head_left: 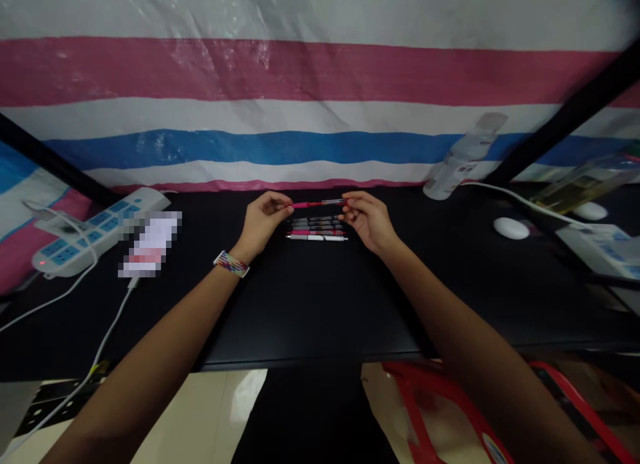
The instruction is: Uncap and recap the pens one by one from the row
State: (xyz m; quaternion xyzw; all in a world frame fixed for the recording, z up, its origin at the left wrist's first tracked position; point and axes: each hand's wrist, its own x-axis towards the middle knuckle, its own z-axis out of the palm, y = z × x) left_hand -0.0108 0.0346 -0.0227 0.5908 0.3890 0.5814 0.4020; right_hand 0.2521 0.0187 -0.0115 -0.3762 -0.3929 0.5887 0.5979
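Note:
A red pen is held level between my two hands, just beyond a row of pens. My left hand pinches its left end, a colourful woven band round that wrist. At the other end, the fingers of my right hand are closed on the pen. Several pens lie side by side on the black table below it: dark ones at the back, then a red pen, and a white pen nearest me.
On the left are a white power strip, a blurred-out phone and a charging cable. A white bottle, a white mouse-like object and a bottle of yellowish liquid stand right. Striped sheeting hangs behind.

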